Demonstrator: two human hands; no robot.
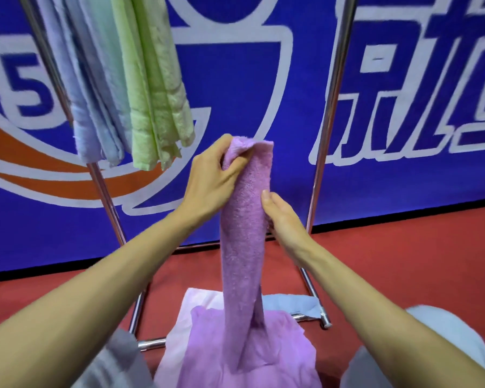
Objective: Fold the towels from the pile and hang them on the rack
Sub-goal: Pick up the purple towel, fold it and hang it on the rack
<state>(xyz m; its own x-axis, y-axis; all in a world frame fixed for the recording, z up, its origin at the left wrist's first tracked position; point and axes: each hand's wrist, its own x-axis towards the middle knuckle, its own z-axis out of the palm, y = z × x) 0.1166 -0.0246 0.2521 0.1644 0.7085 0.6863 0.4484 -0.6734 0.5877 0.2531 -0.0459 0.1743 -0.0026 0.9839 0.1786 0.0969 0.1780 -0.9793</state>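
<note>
A purple towel (pixel 244 233) hangs in a long narrow strip in the middle of the view. My left hand (pixel 210 177) grips its top end, fingers curled round the bunched cloth. My right hand (pixel 282 217) lies against the strip's right edge lower down with straight fingers. The strip's bottom end rests on the pile (pixel 235 357) of purple, pink and pale blue towels on the floor. On the metal rack (pixel 326 116) hang a pale blue towel (pixel 84 107) and a green towel (pixel 157 102) at the upper left.
A blue banner with white lettering (pixel 403 93) stands behind the rack. The floor (pixel 403 261) is red. The rack's base bars (pixel 314 298) lie on the floor around the pile. My knees in grey cloth (pixel 375 359) frame the bottom corners.
</note>
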